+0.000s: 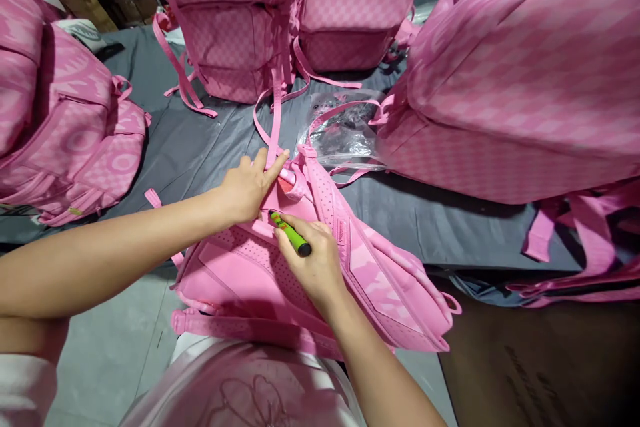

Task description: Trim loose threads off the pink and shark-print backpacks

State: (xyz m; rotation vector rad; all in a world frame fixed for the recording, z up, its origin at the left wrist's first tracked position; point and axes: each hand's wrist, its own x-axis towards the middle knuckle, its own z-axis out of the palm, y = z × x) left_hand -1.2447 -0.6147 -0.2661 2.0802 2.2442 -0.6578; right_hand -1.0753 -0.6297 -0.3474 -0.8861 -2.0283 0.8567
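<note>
While the left hand (247, 190) presses down on the top of the pink backpack (350, 280), the right hand (313, 263) holds a green pen-shaped tool (290, 233) to the seam just below it. The backpack lies with its perforated back panel up, partly on the front edge of the grey counter (200, 147) and partly hanging toward the person's lap.

By the look of it, the work goes best with the fabric pinned flat and taut under the left palm. The tool's forward end should come in low against the seam between the 2 hands, with the loose pink strap (274, 127) held clear of it. Short wrist moves would likely suit this tight spot better than a sweep of the arm.

The left hand is mostly open, with its fingers spread and laid flat and the index finger stretched along the base of the strap, gripping nothing. The right hand is closed around the tool, with the thumb and first fingers pinching its barrel like a pen and the knuckles resting on the back panel. Orange marks show on the green body, but what kind of tool it is cannot be told.

Just behind the backpack's top end, a crumpled clear plastic bag (345, 130) lies on the counter. Checkered pink backpacks (235, 20) stand further back, a large one (525, 80) lies at the right, and a patterned one (65, 127) sits at the left.
</note>
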